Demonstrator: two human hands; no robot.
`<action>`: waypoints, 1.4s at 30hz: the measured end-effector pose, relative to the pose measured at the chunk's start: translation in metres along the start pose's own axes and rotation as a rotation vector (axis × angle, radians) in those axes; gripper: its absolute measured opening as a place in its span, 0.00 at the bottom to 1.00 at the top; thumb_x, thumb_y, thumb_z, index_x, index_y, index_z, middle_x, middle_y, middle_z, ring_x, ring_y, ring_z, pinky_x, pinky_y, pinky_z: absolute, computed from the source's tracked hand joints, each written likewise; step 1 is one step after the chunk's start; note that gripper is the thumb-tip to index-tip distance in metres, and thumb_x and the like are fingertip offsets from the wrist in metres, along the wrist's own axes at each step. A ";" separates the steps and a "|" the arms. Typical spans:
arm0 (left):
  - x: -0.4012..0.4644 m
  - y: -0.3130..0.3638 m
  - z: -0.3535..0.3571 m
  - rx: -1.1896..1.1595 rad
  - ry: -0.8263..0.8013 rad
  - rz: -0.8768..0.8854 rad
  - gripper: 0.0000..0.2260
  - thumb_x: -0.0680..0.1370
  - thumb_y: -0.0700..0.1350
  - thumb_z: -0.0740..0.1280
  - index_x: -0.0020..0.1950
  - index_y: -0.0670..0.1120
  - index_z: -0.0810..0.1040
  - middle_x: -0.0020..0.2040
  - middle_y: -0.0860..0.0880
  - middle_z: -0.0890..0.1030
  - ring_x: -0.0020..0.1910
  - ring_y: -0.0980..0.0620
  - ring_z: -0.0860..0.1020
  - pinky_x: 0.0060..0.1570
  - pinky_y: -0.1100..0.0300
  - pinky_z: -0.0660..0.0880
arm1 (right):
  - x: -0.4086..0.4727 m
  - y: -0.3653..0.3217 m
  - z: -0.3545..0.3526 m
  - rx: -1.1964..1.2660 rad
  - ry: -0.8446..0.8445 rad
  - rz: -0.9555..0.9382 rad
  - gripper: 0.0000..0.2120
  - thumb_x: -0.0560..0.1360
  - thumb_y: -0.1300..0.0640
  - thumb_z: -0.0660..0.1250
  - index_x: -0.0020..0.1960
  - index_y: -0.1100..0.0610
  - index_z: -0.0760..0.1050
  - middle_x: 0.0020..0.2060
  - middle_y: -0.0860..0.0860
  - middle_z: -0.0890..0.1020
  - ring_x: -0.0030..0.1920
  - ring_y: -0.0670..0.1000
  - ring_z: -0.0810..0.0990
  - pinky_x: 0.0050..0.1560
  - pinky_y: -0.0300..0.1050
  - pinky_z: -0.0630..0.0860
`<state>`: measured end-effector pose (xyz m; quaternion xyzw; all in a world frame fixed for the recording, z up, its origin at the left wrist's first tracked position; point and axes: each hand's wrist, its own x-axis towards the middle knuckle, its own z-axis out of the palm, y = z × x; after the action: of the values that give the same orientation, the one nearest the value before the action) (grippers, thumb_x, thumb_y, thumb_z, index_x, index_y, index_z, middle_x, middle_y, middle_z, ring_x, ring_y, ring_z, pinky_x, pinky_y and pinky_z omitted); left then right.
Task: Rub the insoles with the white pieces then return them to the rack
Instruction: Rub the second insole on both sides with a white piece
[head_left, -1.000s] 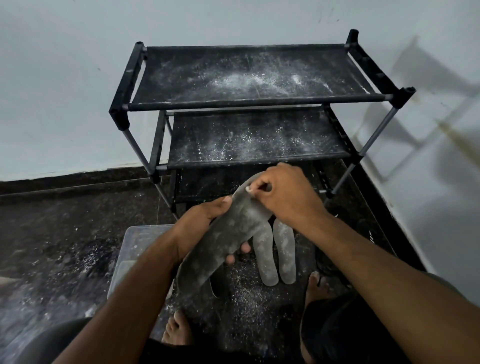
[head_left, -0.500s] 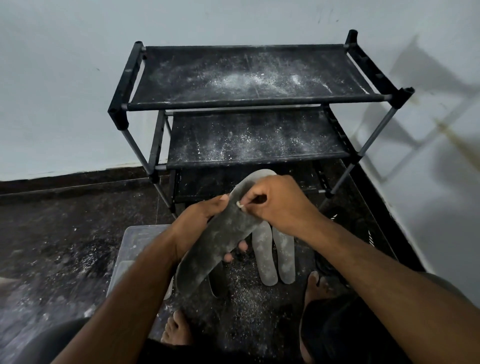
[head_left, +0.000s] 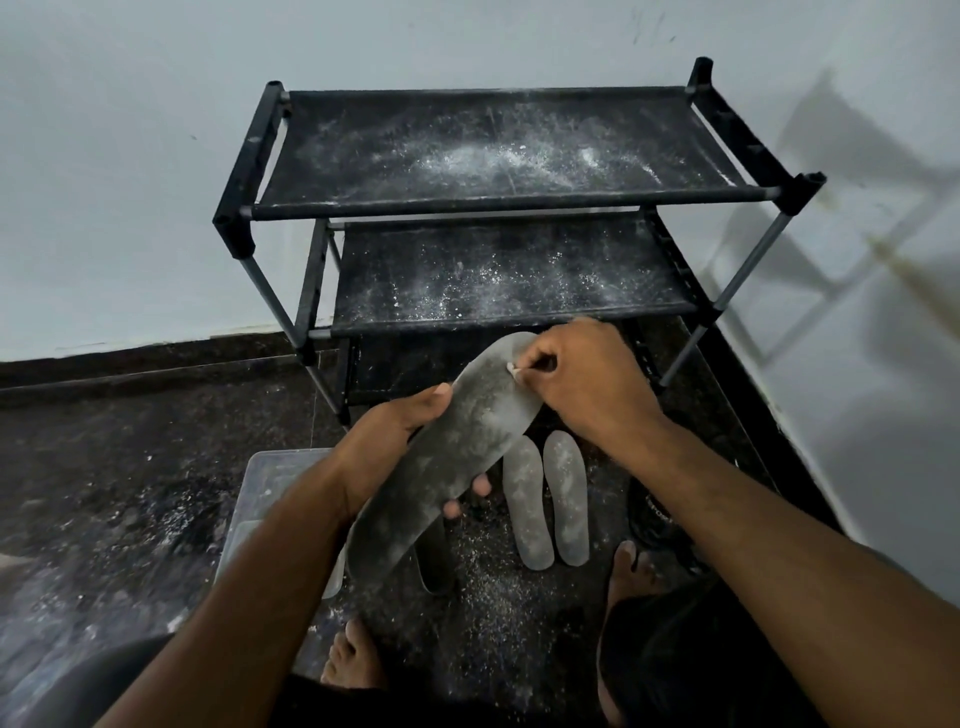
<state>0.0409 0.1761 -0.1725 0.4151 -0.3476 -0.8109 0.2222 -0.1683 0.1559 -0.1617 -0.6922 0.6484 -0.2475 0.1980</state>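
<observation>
My left hand (head_left: 387, 441) grips a long grey insole (head_left: 447, 457) around its middle, thumb on top and fingers underneath, holding it slanted in front of the black rack (head_left: 498, 197). My right hand (head_left: 582, 379) pinches a small white piece (head_left: 511, 369) and presses it against the insole's upper end. Two more powder-dusted insoles (head_left: 545, 499) lie side by side on the dark floor below. Another dark insole (head_left: 434, 561) lies partly hidden under the held one.
The rack's two upper shelves carry white powder, and the same powder is scattered on the dark floor (head_left: 104, 493). A clear plastic box (head_left: 260, 483) sits at my left forearm. My bare feet (head_left: 628, 577) rest close to the floor insoles. White walls meet behind and right of the rack.
My right hand slid down the insole with the white piece, then back up to the insole's upper end. The left hand kept its grip with little movement.
</observation>
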 end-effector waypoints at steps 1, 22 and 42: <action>-0.001 0.000 0.000 0.004 0.000 -0.003 0.23 0.86 0.54 0.55 0.72 0.39 0.72 0.43 0.34 0.81 0.34 0.40 0.80 0.30 0.53 0.76 | -0.001 0.001 0.002 -0.019 -0.003 -0.003 0.02 0.72 0.51 0.74 0.45 0.47 0.84 0.44 0.43 0.80 0.41 0.39 0.77 0.47 0.38 0.78; 0.005 -0.002 -0.004 0.033 0.075 0.036 0.22 0.87 0.54 0.54 0.71 0.41 0.74 0.50 0.33 0.83 0.38 0.38 0.81 0.30 0.52 0.78 | -0.012 -0.008 0.013 -0.050 -0.210 -0.124 0.03 0.73 0.54 0.74 0.46 0.48 0.84 0.40 0.40 0.77 0.39 0.38 0.76 0.44 0.40 0.77; 0.006 -0.003 0.001 0.054 0.122 0.031 0.23 0.87 0.53 0.53 0.71 0.38 0.72 0.47 0.35 0.84 0.37 0.38 0.81 0.30 0.52 0.77 | -0.020 -0.021 0.019 0.063 -0.267 -0.089 0.01 0.73 0.53 0.75 0.44 0.49 0.84 0.40 0.43 0.81 0.37 0.43 0.80 0.41 0.45 0.81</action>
<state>0.0364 0.1747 -0.1771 0.4639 -0.3615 -0.7710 0.2444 -0.1403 0.1768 -0.1663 -0.7404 0.5771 -0.1820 0.2928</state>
